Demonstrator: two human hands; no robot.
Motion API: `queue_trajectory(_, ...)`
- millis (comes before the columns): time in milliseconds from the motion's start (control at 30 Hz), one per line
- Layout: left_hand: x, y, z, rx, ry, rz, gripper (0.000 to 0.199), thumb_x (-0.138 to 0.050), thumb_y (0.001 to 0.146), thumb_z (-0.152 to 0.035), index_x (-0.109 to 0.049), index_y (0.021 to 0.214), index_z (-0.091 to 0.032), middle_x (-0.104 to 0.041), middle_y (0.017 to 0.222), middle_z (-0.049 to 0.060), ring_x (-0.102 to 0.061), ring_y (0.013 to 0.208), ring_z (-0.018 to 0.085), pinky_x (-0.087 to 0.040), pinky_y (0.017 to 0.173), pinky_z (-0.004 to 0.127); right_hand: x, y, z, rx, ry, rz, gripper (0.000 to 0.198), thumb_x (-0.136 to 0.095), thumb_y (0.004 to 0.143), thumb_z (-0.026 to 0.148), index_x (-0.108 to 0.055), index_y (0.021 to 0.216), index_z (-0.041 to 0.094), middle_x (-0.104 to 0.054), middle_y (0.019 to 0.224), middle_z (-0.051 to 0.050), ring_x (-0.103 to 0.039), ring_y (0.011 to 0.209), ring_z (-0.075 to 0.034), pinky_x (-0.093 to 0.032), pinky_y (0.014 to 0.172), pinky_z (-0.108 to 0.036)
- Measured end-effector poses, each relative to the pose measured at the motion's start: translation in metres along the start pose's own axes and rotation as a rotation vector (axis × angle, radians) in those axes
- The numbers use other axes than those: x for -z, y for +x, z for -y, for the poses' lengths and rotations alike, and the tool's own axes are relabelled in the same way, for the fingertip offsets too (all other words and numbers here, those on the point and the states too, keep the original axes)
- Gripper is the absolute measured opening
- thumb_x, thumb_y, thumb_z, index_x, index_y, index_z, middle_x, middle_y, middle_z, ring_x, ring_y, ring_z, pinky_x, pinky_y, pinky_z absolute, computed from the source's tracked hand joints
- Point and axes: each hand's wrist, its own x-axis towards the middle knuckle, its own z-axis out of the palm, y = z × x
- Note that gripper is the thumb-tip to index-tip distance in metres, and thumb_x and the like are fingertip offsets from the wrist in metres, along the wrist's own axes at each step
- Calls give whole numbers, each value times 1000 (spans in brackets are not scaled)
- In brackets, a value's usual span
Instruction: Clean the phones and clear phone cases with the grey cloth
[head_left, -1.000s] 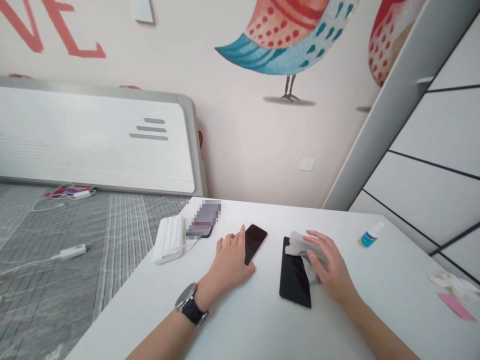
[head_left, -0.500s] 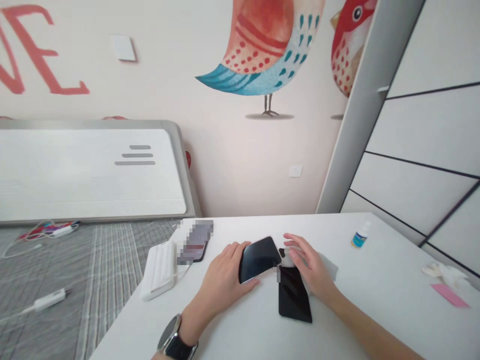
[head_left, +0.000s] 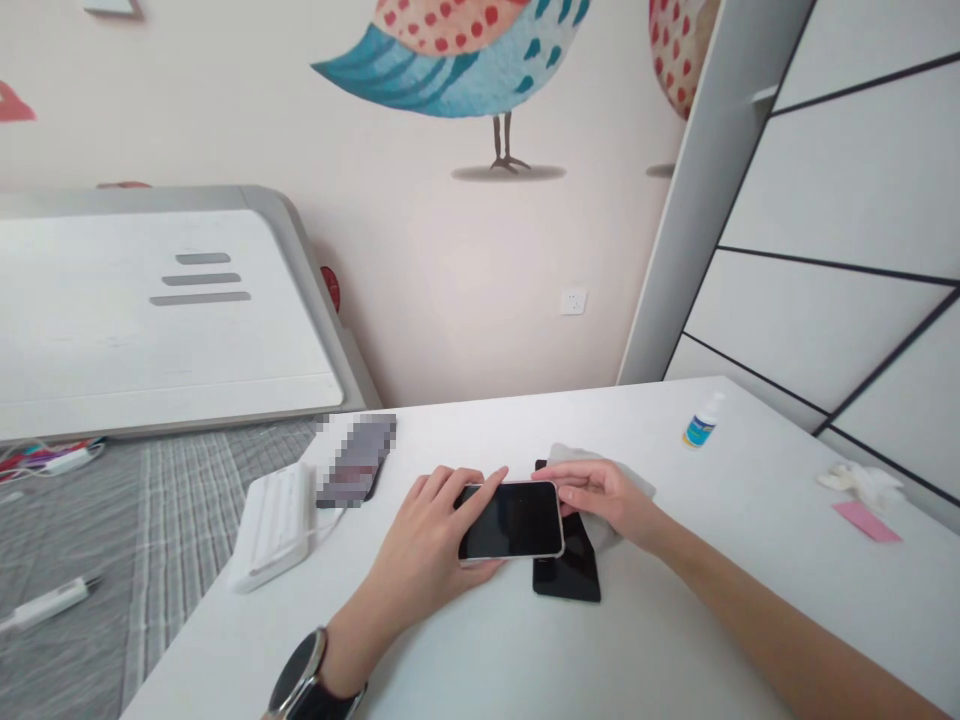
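Note:
A smartphone with a dark screen and a pale edge lies sideways in my left hand, whose fingers and thumb wrap its left end. My right hand closes on the phone's right end, thumb at the side edge and fingers at the top corner. Partly beneath the phone, a flat black rectangular object rests on the white table. A grey cloth lies under and behind my right hand, which hides part of it.
On the white table, a second phone lies beside a white power strip or charger block with a cable. To the right stand a small bottle, crumpled white tissue and a pink slip. A grey-covered bed adjoins the left side.
The phone has turned from a slant to nearly level and now overlaps the black object. My right hand has moved from beside the phone onto its right end. The view has shifted down and right.

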Motion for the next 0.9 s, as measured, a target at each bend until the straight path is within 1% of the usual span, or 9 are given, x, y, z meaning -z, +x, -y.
queue_trajectory(133, 0, 0, 3, -41, 5, -6, 88, -81, 82, -35, -37, 158, -25, -62, 124, 10, -55, 105, 29, -46, 90, 45, -1, -1, 2, 5, 10, 12, 33, -70, 94, 41, -76, 120, 22, -78, 109, -6, -74, 92, -17, -60, 85, -30)
queue_trajectory(300, 3, 0, 4, -95, 30, -10, 87, -83, 78, -30, -42, 155, -23, -64, 123, 10, -56, 103, 29, -46, 89, 44, -2, -2, 5, -49, -60, 31, 29, -67, 92, 31, -76, 118, 24, -77, 110, -4, -72, 93, -18, -59, 82, -30)
queue_trajectory(433, 5, 0, 0, -139, 37, -27, 83, -83, 76, -28, -46, 150, -21, -65, 120, 10, -57, 101, 28, -45, 88, 44, -3, -5, 9, -51, -135, 43, 27, -66, 86, 21, -79, 110, 23, -78, 101, -2, -71, 89, -16, -55, 81, -27)
queue_trajectory(600, 6, 0, -3, -164, 49, -58, 79, -82, 76, -30, -49, 146, -18, -67, 119, 10, -58, 98, 28, -45, 85, 43, -7, -8, 10, -33, -134, 10, 34, -64, 76, 13, -79, 105, 23, -78, 97, -1, -71, 87, -17, -54, 78, -27)
queue_trajectory(733, 8, -1, -3, -175, 43, -81, 78, -82, 77, -32, -48, 145, -19, -67, 118, 9, -59, 96, 26, -46, 84, 42, -12, -8, 6, 1, -85, -31, 28, -63, 80, 17, -80, 101, 24, -79, 98, -1, -73, 90, -20, -55, 80, -30)
queue_trajectory(833, 8, -1, -2, -178, 22, -105, 78, -80, 79, -32, -46, 147, -20, -67, 118, 10, -59, 96, 26, -47, 84, 41, -14, -7, 0, 17, -26, -63, 21, -67, 85, 24, -81, 101, 24, -79, 99, -3, -72, 93, -21, -56, 81, -32)
queue_trajectory(900, 7, -2, -1, -165, 11, -103, 80, -79, 81, -35, -43, 150, -22, -66, 119, 10, -59, 98, 27, -47, 84, 41, -14, -5, -4, 8, 45, -66, 22, -70, 86, 31, -81, 104, 23, -79, 99, -4, -72, 90, -20, -56, 80, -31)
